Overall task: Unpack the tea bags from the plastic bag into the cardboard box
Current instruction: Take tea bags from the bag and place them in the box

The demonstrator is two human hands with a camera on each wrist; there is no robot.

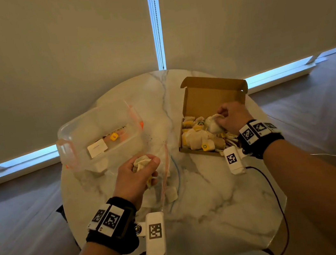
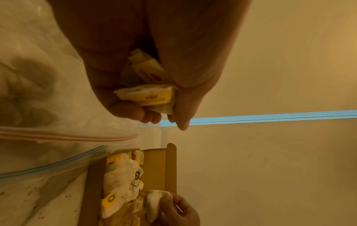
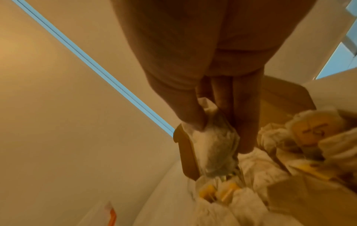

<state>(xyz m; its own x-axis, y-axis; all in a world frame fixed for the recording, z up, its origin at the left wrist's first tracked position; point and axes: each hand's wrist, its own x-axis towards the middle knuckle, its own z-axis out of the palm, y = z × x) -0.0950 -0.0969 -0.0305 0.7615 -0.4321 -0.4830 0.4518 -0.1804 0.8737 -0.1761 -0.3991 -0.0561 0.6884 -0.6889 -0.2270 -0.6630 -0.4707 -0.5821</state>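
An open cardboard box (image 1: 212, 97) at the table's right holds several white tea bags with yellow tags (image 1: 196, 138). My right hand (image 1: 226, 117) hovers over the box and pinches one tea bag (image 3: 214, 143) between thumb and fingers. My left hand (image 1: 136, 172) is raised above the clear plastic zip bag (image 1: 167, 177) at the table's middle and grips a bunch of tea bags (image 2: 150, 96). The zip bag (image 2: 48, 107) lies flat and still shows a tea bag (image 1: 171, 194) inside.
A clear plastic container (image 1: 99, 137) with an orange clip stands at the left of the round marble table (image 1: 215, 196). Blinds hang close behind the table. A black cable (image 1: 275, 194) runs along the table's right edge.
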